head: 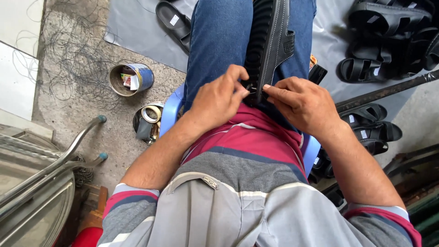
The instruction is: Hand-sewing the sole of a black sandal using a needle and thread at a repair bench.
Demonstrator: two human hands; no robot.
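Seated on blue stool (170, 112). Black sandal (270, 41) lies along the lap on the jeans. Left hand (218, 98) and right hand (299, 103) both in a closed grip, pinching its near end. Tin can (132, 78) on the floor to the left.

Both hands (219, 98) (299, 103) on black sandal (270, 41)

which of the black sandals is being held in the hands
The black stitched sandal lying on the person's jeans; both hands pinch its near end, while the others lie on the grey floor mat.
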